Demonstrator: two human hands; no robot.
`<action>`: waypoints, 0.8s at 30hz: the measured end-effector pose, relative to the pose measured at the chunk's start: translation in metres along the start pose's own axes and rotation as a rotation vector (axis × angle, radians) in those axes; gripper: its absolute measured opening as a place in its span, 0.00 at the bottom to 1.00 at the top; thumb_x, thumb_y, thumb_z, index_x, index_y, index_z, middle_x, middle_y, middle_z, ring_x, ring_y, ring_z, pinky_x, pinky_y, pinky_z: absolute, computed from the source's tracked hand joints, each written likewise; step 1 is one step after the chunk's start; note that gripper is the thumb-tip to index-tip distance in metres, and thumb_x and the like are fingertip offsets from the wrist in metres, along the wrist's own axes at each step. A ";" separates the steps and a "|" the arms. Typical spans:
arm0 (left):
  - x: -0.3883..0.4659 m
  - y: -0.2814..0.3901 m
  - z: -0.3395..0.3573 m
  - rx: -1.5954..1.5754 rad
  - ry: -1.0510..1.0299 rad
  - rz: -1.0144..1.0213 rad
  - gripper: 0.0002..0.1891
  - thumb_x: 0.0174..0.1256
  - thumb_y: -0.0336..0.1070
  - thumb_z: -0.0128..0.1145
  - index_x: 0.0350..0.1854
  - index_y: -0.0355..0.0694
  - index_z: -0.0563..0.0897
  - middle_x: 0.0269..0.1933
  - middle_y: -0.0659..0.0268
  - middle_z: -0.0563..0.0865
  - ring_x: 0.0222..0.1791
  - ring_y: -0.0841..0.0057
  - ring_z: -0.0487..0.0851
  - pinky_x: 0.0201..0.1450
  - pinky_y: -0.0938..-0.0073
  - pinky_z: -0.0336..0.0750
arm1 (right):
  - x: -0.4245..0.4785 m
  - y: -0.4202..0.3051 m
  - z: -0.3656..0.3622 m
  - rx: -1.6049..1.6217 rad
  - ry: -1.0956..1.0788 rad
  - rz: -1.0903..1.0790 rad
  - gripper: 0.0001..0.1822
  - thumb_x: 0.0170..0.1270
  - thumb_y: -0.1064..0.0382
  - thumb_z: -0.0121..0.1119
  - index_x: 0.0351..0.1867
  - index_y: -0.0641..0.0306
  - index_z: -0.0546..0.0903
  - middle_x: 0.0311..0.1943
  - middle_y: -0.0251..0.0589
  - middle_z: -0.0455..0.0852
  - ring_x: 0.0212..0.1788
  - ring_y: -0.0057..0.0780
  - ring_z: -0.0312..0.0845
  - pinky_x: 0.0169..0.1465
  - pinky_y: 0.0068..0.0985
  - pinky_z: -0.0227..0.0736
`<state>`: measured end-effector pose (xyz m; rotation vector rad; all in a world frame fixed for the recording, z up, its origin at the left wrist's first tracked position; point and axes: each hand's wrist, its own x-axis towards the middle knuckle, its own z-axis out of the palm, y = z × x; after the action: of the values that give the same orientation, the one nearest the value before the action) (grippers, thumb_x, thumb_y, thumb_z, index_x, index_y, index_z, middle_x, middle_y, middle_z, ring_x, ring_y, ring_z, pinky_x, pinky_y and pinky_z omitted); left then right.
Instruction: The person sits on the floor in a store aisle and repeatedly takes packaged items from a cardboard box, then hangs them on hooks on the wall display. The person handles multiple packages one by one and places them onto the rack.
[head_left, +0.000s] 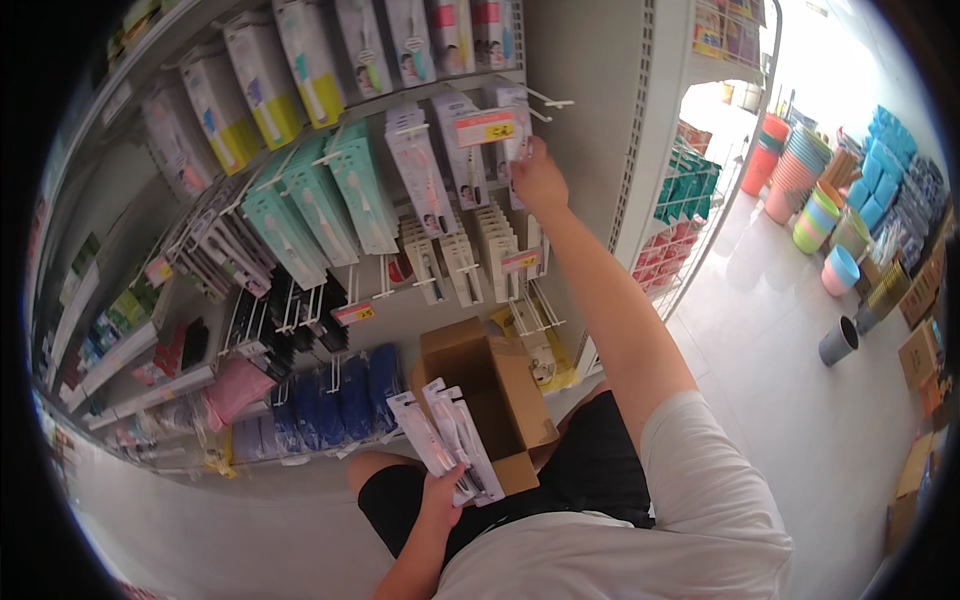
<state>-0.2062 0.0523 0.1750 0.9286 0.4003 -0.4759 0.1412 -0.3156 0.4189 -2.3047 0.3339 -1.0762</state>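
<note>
My left hand (442, 495) holds several blister-packed toothbrushes (450, 435) in a fanned bunch, low in front of my lap. Behind them an open cardboard box (529, 390) stands between my knees, its inside dark. My right arm is stretched up to the rack, where my right hand (541, 180) grips a packaged toothbrush (519, 196) at the rightmost hook of its row. A red and white price tag (480, 129) partly covers the packs there. To its left hang similar packs of toothbrushes (424, 172), and turquoise toothbrush packs (322, 202) lie further left.
Wire hooks (551, 101) jut out beside my right hand. Lower hooks carry slim packs (495, 240), and blue bagged goods (330, 401) fill the bottom shelf. A wire rack (694, 195) stands at the shelf end. Stacked plastic buckets (799, 172) stand on the floor to the right.
</note>
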 end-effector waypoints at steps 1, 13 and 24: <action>-0.002 -0.001 0.003 0.037 -0.024 -0.002 0.25 0.73 0.23 0.60 0.71 0.35 0.73 0.62 0.59 0.84 0.60 0.61 0.84 0.63 0.54 0.79 | 0.003 0.001 0.002 -0.029 -0.031 0.004 0.34 0.66 0.54 0.66 0.71 0.57 0.65 0.49 0.63 0.87 0.50 0.63 0.85 0.52 0.53 0.81; -0.027 0.005 0.037 0.170 -0.145 -0.015 0.24 0.72 0.25 0.62 0.69 0.34 0.75 0.61 0.60 0.85 0.60 0.67 0.84 0.63 0.61 0.79 | -0.124 -0.006 -0.035 0.540 -0.052 -0.271 0.21 0.68 0.67 0.64 0.61 0.63 0.78 0.52 0.45 0.80 0.51 0.35 0.79 0.54 0.31 0.76; -0.027 0.011 0.048 0.042 -0.212 -0.023 0.29 0.70 0.28 0.65 0.72 0.35 0.72 0.63 0.58 0.83 0.63 0.63 0.83 0.66 0.55 0.78 | -0.407 0.024 -0.104 1.132 -1.013 0.341 0.17 0.77 0.62 0.63 0.60 0.66 0.75 0.37 0.31 0.82 0.39 0.17 0.77 0.45 0.21 0.76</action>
<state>-0.2166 0.0237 0.2229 0.9048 0.2096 -0.5994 -0.2002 -0.1948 0.2054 -1.3770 -0.2478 0.1895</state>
